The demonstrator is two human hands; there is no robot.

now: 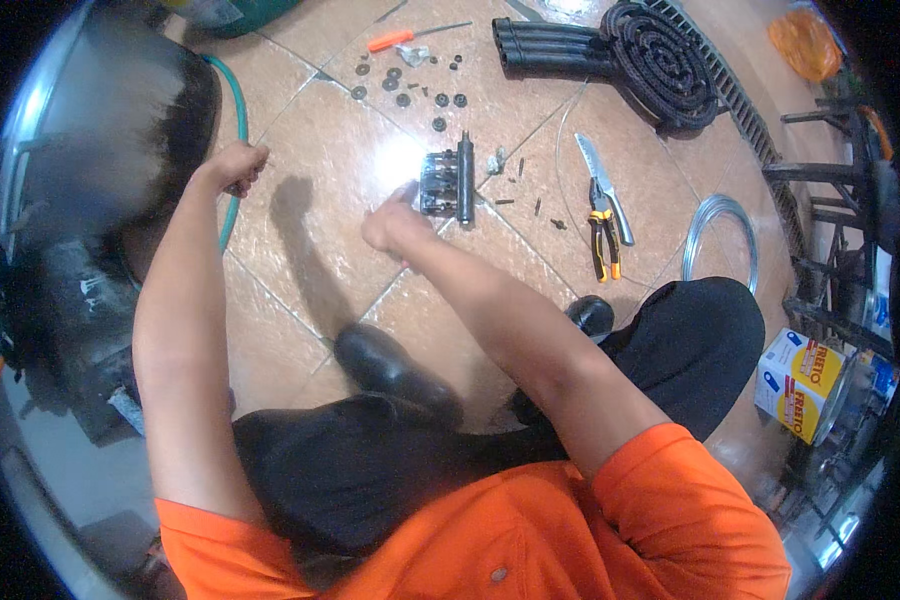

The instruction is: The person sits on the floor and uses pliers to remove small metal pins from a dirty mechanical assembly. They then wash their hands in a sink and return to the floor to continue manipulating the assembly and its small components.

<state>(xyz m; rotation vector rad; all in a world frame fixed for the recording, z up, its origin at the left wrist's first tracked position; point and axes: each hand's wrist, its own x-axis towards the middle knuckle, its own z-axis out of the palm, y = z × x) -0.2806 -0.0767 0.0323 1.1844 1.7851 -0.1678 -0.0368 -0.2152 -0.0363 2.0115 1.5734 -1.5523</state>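
Observation:
Above the floor on the left, my left hand (pixel 238 168) is closed in a fist. Whatever it may hold is hidden; a green hose (pixel 239 108) passes behind it. In the middle, my right hand (pixel 395 226) has a finger stretched out to the left side of a metal manifold (pixel 464 185), a dark pipe with a row of fittings. Whether it presses on the fittings I cannot make out. Several dark round washers (pixel 403 100) and small parts lie just beyond. An orange-handled screwdriver (pixel 390 41) rests behind them.
A black cast-iron spiral burner (pixel 660 65) lies far right. Yellow-black pliers (pixel 604 230) lie against a silver blade-like tool (pixel 589 158). Beside them are a coil of clear tubing (pixel 721 238), a yellow-white box (pixel 802 384) and dark racks. A large dark metal vessel (pixel 160 110) stands left.

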